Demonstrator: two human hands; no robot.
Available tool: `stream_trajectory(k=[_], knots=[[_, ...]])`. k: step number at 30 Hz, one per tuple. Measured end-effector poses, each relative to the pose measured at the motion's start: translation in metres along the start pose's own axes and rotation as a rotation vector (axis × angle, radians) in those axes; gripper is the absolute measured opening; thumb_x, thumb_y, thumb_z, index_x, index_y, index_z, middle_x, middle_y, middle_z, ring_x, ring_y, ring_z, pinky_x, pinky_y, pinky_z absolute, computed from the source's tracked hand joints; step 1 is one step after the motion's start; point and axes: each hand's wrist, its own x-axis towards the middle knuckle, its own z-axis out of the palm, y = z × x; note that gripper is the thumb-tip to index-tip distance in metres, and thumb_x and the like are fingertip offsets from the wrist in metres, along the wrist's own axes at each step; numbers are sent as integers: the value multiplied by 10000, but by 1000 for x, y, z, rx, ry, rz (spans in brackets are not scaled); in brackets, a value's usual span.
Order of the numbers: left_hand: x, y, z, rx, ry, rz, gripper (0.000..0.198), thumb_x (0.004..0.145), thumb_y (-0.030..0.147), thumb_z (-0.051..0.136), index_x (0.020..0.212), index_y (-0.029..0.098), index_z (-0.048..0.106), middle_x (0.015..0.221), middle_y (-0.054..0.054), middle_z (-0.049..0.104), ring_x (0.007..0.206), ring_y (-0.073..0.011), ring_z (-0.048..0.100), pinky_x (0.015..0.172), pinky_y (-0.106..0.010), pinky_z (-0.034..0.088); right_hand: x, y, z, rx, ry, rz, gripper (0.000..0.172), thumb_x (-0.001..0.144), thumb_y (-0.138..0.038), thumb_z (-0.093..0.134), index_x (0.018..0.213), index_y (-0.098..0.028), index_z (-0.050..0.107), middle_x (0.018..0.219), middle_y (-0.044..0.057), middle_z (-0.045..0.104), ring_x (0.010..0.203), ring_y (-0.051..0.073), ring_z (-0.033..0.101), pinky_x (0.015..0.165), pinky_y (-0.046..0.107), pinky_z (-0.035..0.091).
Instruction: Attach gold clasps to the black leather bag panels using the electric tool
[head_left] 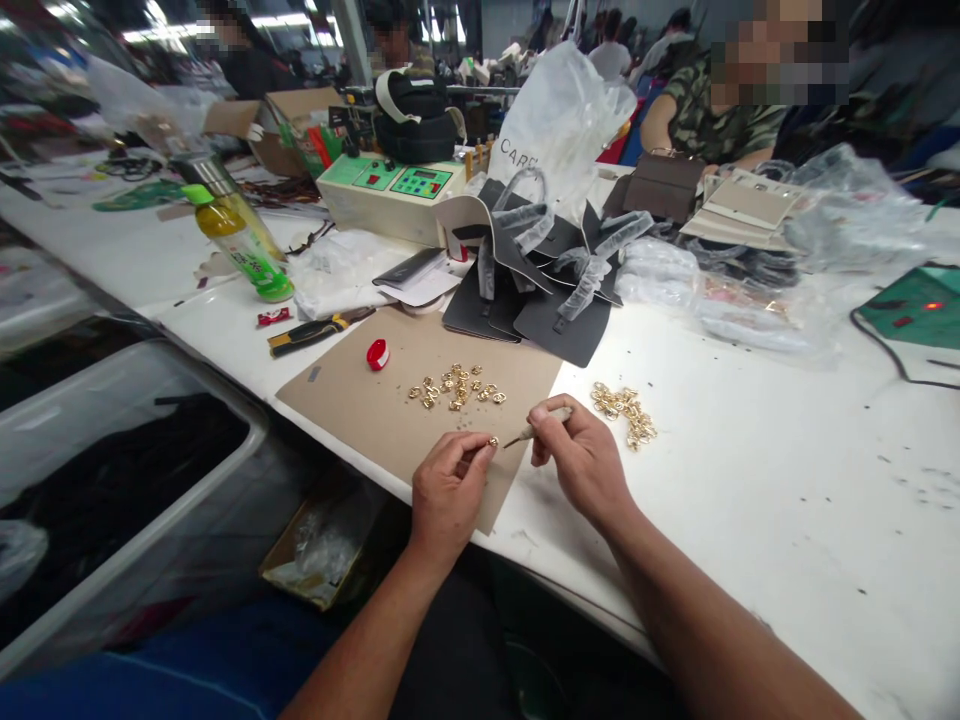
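Observation:
Between thumb and fingertips, my left hand pinches a small gold metal fitting above the edge of a brown board. My right hand is closed round a thin pointed tool with a pale handle; its dark tip points left, just short of the fitting. Beyond my hands, a loose cluster of gold fittings lies on the board. A second gold pile rests on the white table to the right. A red round tape roll sits on the board's left part.
Black bag pieces with wrapped handles are heaped behind the board. A yellow-black cutter, a green-capped bottle and a control box stand at left. A person in camouflage sits opposite. A plastic bin is below left.

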Motion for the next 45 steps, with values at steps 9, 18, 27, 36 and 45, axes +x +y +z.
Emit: stream_trajectory(k=[9, 18, 27, 36, 45], knots=[[47, -6, -29, 524, -68, 183, 210, 946, 364, 610, 1024, 239, 760, 1036, -15, 757, 829, -194, 680, 831, -330, 519, 20, 3, -77, 605, 321, 75, 234, 884, -411, 731, 848, -190, 661, 597, -49, 580, 482, 110, 549, 466, 225, 437], [53, 34, 30, 505, -119, 631, 218, 992, 259, 603, 1182, 213, 699, 1011, -45, 698, 766, -165, 640, 776, -294, 536, 24, 19, -132, 754, 537, 74, 236, 833, -394, 761, 843, -185, 651, 597, -48, 577, 474, 99, 531, 442, 209, 439], [44, 62, 143, 683, -667, 696, 264, 1002, 234, 585, 1225, 291, 713, 1061, -48, 698, 1007, -225, 673, 751, -301, 539, 26, 17, -135, 793, 537, 113, 281, 822, -425, 777, 849, -179, 644, 578, -56, 576, 458, 89, 534, 446, 193, 429], [55, 65, 150, 540, -732, 564, 136, 977, 278, 637, 1069, 279, 737, 1100, -29, 716, 1027, -229, 682, 812, -309, 517, 21, 14, -128, 802, 512, 146, 303, 791, -419, 821, 833, -170, 654, 598, -40, 594, 457, 90, 531, 442, 192, 428], [15, 58, 87, 116, -438, 64, 115, 930, 285, 601, 894, 203, 674, 815, -3, 666, 694, -144, 604, 634, -251, 472, 8, 22, -95, 728, 323, 156, 323, 863, -475, 784, 887, -177, 664, 631, -30, 608, 497, 109, 550, 493, 223, 438]])
